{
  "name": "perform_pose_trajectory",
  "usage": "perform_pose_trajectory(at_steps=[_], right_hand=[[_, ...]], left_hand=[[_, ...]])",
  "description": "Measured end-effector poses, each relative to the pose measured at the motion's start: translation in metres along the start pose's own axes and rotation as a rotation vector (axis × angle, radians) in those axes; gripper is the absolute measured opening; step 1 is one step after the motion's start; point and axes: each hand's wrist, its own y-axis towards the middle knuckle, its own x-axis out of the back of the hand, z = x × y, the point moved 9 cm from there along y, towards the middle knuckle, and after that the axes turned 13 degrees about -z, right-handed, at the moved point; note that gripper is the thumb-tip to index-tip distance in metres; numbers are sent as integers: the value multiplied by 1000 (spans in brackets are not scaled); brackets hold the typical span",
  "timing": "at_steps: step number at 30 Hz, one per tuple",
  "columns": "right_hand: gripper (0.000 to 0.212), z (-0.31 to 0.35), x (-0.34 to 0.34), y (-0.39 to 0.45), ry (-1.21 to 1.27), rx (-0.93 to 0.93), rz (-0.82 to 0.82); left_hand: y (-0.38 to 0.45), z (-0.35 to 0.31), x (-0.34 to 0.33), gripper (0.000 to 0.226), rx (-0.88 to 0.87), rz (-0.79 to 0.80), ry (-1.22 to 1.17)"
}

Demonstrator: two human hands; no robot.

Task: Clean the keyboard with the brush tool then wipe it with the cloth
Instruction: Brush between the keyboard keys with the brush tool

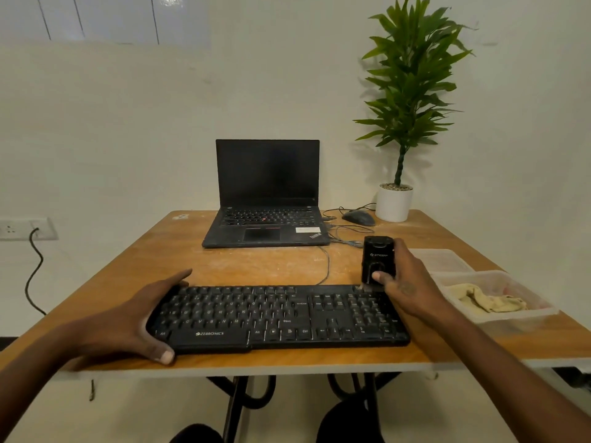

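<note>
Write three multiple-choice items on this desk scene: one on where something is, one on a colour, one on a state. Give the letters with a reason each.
1. Where does the cloth lie?
A. in the clear plastic tub at the table's right edge
B. on the laptop
C. under the keyboard

2. What colour is the pot of the plant?
A. black
B. white
C. red

3. What is the right hand doing?
A. resting flat on the table
B. wiping with the cloth
C. gripping the black brush tool at the keyboard's far right corner

Answers:
1 A: the beige cloth sits crumpled inside the tub.
2 B: the pot beside the mouse is plainly white.
3 C: its fingers and thumb wrap round the tool, held upright over the keyboard, while the left hand steadies the keyboard's left end.
</note>
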Motion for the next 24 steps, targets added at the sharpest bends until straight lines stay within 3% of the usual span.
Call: perform_pose_trajectory(at_steps=[8,14,18,24], right_hand=[[50,8,-29,-5,32,-26,95],[51,-9,3,-2,4,-58,-71],[50,-8,-4,-18,59,-57,-19],[49,-11,12,-16,44,-44,-71]], left_hand=[[-4,0,4,147,-42,-45,-80],[-1,8,6,147,-62,-95,-97],[2,15,9,143,-81,-124,-104],[5,16,5,139,-100,-101,-106]])
